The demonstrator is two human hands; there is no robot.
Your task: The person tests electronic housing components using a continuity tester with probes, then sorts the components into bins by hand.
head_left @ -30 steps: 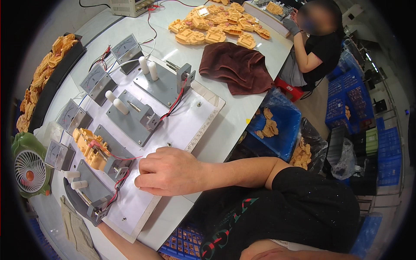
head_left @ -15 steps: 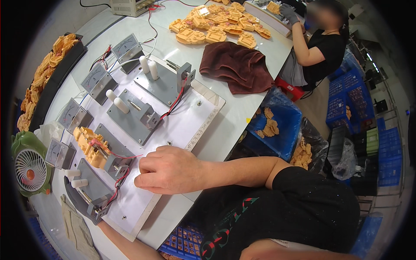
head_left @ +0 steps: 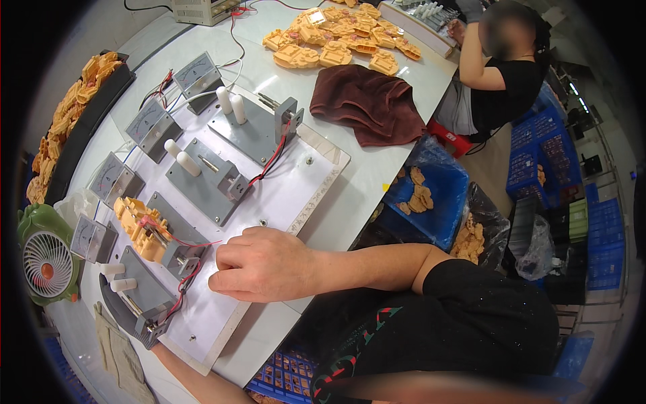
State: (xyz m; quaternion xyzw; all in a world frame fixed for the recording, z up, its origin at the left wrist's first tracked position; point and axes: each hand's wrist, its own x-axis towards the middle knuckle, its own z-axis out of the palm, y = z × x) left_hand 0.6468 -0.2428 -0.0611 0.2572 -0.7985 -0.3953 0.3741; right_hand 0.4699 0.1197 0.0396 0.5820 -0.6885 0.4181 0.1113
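Observation:
My right hand [head_left: 262, 264] rests at the near edge of a white test board [head_left: 282, 192], fingers curled inward. What they may hold is hidden. Just left of it, a yellow-orange plastic housing [head_left: 139, 227] sits on a grey fixture plate [head_left: 176, 219], with a thin red wire running toward my knuckles. My left forearm [head_left: 195, 380] comes up from the lower edge to a grey-gloved left hand [head_left: 116, 304], mostly hidden behind the nearest grey fixture [head_left: 145, 293]. Its fingers cannot be made out.
Several analog meters [head_left: 145, 128] line the board's far side. A green fan [head_left: 47, 259] stands at left, beside a black tray [head_left: 91, 121] of housings. A brown cloth [head_left: 367, 104] and piled housings [head_left: 336, 37] lie farther back. A co-worker [head_left: 505, 74] sits beyond a blue bin [head_left: 441, 202].
The co-worker's gloved hand has risen, and the yellow housing beside it is out of sight. A blurred skin-toned shape at the lower edge has shifted. My two hands stay put.

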